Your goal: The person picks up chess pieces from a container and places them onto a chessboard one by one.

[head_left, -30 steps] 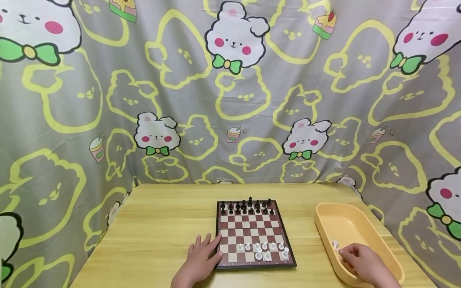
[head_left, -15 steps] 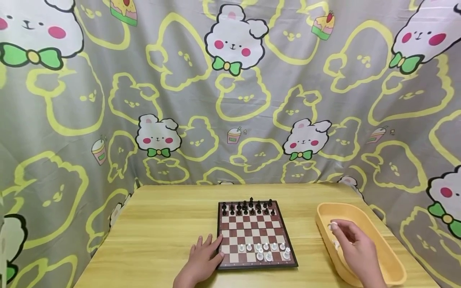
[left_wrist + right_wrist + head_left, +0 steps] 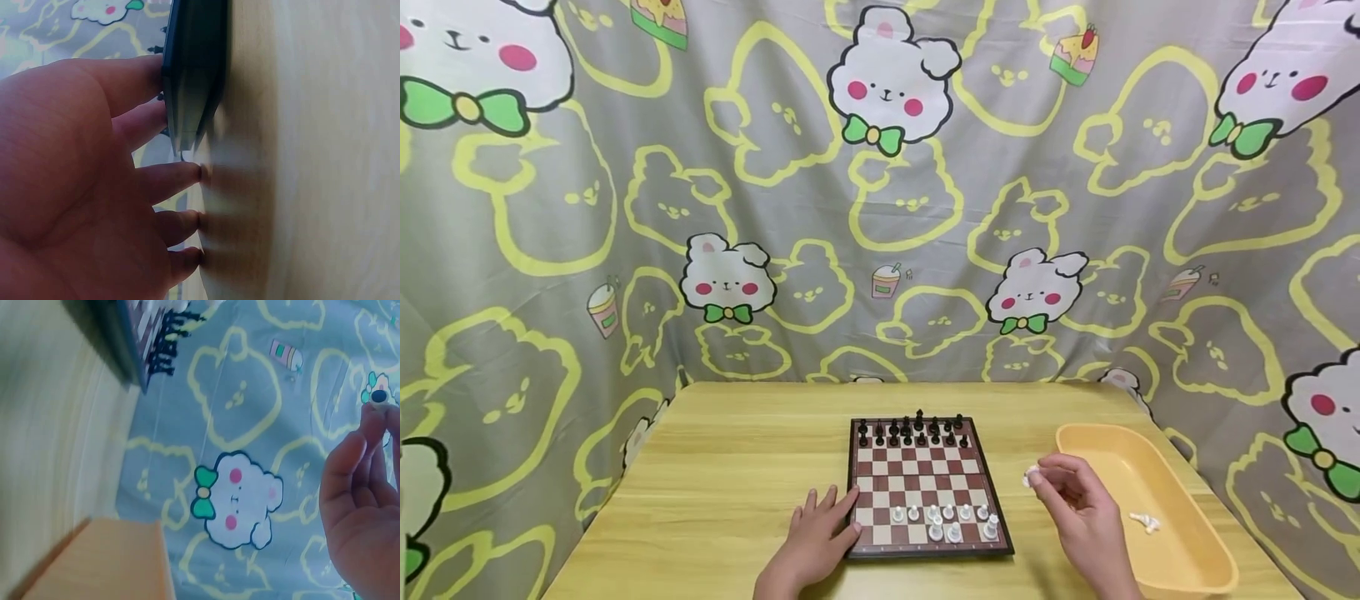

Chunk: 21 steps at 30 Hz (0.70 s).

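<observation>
A small chessboard [image 3: 925,479] lies on the wooden table [image 3: 737,483]. Black pieces [image 3: 913,431] fill its far rows and several white pieces [image 3: 943,521] stand near the front. My left hand [image 3: 816,533] rests flat on the table, fingers straight, touching the board's left edge [image 3: 187,87]. My right hand [image 3: 1075,508] hovers between the board and the yellow tray [image 3: 1187,550], pinching a small white piece [image 3: 1032,476] in its fingertips; the piece's base [image 3: 379,396] shows in the right wrist view. More white pieces [image 3: 1146,522] lie in the tray.
A cartoon-bear curtain [image 3: 880,192] hangs close behind and around the table. The tray stands at the table's right edge, its corner [image 3: 106,562] seen in the right wrist view. Bare tabletop lies left of the board.
My right hand rose out of the tray with a white piece and moved left toward the board. The left hand stayed at the board's left edge.
</observation>
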Motion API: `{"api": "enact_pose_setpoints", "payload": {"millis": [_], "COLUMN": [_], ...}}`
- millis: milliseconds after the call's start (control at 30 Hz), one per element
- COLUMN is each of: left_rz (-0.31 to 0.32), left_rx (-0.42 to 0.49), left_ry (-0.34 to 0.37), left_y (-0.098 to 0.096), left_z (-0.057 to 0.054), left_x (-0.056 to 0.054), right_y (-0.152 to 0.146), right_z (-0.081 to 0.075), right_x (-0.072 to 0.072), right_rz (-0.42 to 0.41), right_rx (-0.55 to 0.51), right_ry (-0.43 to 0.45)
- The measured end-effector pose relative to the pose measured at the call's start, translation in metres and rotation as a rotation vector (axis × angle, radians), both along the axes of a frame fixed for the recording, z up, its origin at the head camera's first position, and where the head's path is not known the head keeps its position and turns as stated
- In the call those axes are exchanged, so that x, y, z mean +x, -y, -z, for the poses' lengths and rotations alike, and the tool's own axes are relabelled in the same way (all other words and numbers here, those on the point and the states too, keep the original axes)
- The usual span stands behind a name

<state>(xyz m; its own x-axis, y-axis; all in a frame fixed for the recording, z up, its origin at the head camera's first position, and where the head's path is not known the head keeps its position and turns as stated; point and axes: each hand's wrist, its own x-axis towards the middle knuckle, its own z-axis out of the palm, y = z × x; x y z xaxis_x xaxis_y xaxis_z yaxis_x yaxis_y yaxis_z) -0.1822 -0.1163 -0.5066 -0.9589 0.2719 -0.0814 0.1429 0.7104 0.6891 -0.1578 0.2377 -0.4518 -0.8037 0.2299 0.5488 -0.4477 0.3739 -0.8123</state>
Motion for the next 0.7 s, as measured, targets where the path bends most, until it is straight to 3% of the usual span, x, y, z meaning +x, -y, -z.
{"api": "enact_pose_setpoints", "payload": {"millis": [167, 367, 700], "left_rz": [-0.006, -0.011, 0.001], "left_rx": [0.011, -0.006, 0.004], "left_ry": [-0.011, -0.031, -0.036], "left_y": [-0.001, 0.000, -0.003], "left_z": [-0.002, -0.005, -0.004], "left_x": [0.002, 0.000, 0.002], "right_y": [0.010, 0.021, 0.021], "right_z": [0.002, 0.007, 0.014], "right_x": [-0.001, -0.005, 0.000], "right_rz": [-0.084, -0.164, -0.071], "right_rx": [0.069, 0.271, 0.452], "right_ry": [-0.048, -0.159, -0.089]}}
